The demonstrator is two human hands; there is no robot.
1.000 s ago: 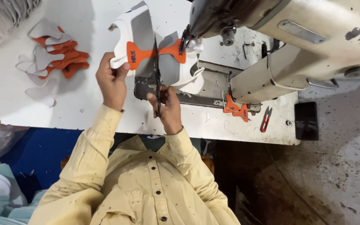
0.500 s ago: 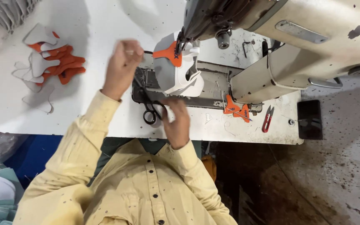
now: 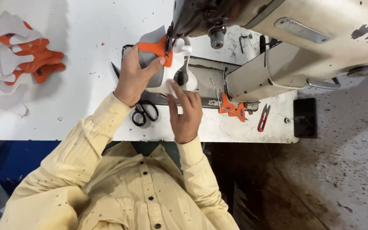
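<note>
Head view: the black scissors [image 3: 145, 113] now lie flat on the white table [image 3: 77, 89], just beside the left wrist, where 1 second ago the hands held them at the work. Both hands have since moved up to the grey, white and orange cut piece [image 3: 160, 55], which now sits under the head of the cream sewing machine [image 3: 286, 38]. The left hand [image 3: 135, 76] has its fingers closed around the piece's near edge, thumb on the orange strip. The right hand [image 3: 186, 113] lies flat, fingers extended, pressing the white part down. My reading: trimming is over and the piece is being positioned for stitching. A pile of orange and white pieces [image 3: 20, 59] lies well apart at the table's far left; red snips [image 3: 263, 118] rest near the machine base.
</note>
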